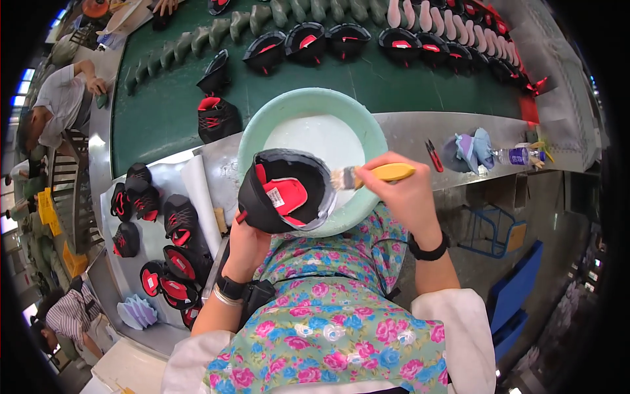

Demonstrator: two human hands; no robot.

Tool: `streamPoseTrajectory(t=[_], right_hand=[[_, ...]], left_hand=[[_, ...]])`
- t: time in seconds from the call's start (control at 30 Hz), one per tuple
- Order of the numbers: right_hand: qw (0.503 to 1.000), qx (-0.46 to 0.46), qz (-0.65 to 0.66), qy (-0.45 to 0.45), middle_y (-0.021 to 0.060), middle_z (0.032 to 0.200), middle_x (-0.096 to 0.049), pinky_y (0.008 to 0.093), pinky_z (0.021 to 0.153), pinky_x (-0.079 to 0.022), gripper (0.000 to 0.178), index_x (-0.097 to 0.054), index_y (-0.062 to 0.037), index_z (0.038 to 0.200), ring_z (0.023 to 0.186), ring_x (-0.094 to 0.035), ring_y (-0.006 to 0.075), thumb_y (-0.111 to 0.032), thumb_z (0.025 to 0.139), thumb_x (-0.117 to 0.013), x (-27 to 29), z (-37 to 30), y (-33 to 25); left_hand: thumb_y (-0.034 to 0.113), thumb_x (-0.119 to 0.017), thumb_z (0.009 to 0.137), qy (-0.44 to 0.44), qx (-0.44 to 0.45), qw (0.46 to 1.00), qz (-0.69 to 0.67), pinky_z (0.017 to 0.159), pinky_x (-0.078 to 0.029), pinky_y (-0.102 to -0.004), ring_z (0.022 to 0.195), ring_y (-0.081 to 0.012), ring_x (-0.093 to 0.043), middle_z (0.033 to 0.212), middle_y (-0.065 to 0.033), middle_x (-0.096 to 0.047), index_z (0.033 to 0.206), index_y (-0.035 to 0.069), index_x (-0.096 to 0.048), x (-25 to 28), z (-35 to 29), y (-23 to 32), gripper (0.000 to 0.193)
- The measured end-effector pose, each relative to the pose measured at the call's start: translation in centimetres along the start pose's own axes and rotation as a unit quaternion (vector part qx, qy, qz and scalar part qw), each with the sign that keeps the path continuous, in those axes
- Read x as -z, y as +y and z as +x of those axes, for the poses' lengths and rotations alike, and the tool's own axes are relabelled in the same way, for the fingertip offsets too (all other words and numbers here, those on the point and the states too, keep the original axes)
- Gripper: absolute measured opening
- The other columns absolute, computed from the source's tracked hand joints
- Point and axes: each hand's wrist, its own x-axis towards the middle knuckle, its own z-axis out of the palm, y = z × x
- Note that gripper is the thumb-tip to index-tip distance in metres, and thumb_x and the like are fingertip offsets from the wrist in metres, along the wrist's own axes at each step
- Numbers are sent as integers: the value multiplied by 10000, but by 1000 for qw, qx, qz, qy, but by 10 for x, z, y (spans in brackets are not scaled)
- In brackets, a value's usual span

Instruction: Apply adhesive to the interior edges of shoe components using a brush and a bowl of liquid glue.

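My left hand (248, 244) grips a black shoe upper (262, 203) with a red tongue label and lining, its open underside turned up over the near rim of a pale green basin (262, 125). White liquid (319, 139) lies in the basin. A paintbrush (392, 172) with a yellow handle is held in my right hand (405, 197), fingers closed round the handle. Its bristles touch the upper's right edge, where a whitish coat shows. The fingers of my left hand are partly hidden beneath the upper.
Black-and-red uppers (178, 220) lie on the metal table at left. Across the green belt (164, 125) stand more uppers (305, 41), dark green shoe lasts (220, 29) and pink insoles (438, 21). Red-handled pliers (434, 156), a blue cloth (476, 148) and a bottle (516, 156) sit at right. A co-worker (62, 98) sits at far left.
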Motion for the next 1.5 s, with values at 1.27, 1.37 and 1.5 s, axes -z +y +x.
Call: streamPoseTrajectory(t=[1.27,1.37,1.5], right_hand=[[980,-166,86,70,71,697,-640,217,517,-458,107,-603,13,809,560,-599,111,-52,861,-670,-29,43,-11],[980,-174,77,54,77,735,-644,227,556,-463,110,-602,15,807,599,-598,116,-57,879,-644,-39,51,-11],[1000,0,-5,6,114,896,-647,260,702,-476,174,-592,32,790,763,-596,133,-72,927,-568,-53,60,-12]], left_hand=[[120,-508,921,366,-55,905,211,846,-508,-442,975,-328,-620,1101,-157,-565,1237,46,-417,160,261,126,337],[532,-593,862,332,-83,743,576,760,-496,-456,842,-386,-658,829,-222,-664,892,6,-607,145,243,121,527],[539,-626,821,313,27,674,668,736,-512,-451,835,-396,-662,841,-216,-684,828,-26,-622,134,264,123,565]])
